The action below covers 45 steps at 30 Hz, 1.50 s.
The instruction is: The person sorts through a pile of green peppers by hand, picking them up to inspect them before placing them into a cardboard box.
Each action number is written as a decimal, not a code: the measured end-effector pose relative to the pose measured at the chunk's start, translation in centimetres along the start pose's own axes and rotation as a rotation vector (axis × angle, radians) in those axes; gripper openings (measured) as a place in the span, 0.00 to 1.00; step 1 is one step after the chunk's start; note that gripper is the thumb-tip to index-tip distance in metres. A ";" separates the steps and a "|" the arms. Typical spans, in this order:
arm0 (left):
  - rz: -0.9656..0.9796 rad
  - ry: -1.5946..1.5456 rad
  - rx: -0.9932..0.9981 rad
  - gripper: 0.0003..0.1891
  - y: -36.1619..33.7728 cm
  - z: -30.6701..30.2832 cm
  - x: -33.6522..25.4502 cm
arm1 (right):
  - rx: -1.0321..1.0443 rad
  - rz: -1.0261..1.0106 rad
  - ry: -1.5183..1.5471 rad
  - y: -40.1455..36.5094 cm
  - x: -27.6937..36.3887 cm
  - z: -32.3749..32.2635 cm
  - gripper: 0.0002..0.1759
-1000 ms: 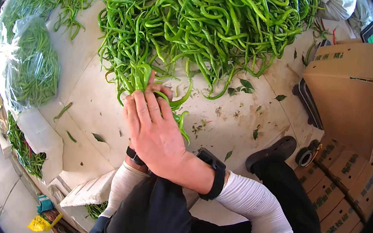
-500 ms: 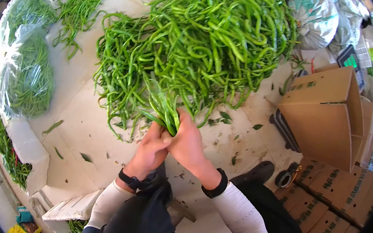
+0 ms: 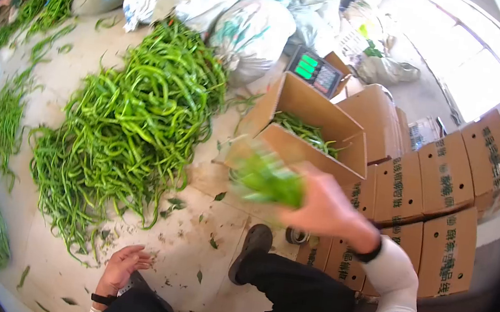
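The right hand (image 3: 324, 209) presses its fingers around a blurred bunch of long green chili peppers (image 3: 269, 180), in the air just before the open brown cardboard box (image 3: 306, 104) at its 12 o'clock. It is better, I think, to grip firmly and lay the bunch along the few green peppers inside the box (image 3: 303, 131). The left hand (image 3: 124, 268), at 7 o'clock, holds nothing, with its fingers loosely curled. The closed printed cartons (image 3: 447, 174) at 3 o'clock hide their contents.

Green peppers (image 3: 132, 123) — brown printed cartons (image 3: 441, 173)
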<state>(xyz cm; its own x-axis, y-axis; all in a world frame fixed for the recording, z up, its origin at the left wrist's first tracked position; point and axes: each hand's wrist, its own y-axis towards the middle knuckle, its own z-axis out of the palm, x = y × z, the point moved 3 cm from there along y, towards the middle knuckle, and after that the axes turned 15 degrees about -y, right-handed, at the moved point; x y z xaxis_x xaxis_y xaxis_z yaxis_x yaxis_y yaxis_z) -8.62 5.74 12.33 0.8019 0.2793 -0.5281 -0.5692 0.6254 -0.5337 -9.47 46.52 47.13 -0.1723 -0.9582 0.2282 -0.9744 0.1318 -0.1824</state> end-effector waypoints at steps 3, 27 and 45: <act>-0.029 1.054 -0.262 0.18 -0.6 -4.2 2.4 | -0.490 0.198 -0.207 -3.4 -5.3 -11.7 0.30; -0.135 1.438 -0.150 0.20 -1.2 -8.2 8.2 | -0.122 -0.237 -0.287 18.1 -15.2 0.8 0.31; 0.041 1.594 -0.334 0.19 -2.2 -5.3 9.2 | -0.039 -0.246 -0.091 18.5 -21.9 6.5 0.27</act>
<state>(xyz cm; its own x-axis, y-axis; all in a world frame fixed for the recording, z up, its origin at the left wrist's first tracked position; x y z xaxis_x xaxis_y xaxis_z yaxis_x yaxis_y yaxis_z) -0.94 3.11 5.15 -0.0830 -0.8367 -0.5414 -0.7664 0.4008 -0.5020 -22.80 68.27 32.58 0.0824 -0.9814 0.1733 -0.9905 -0.0998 -0.0944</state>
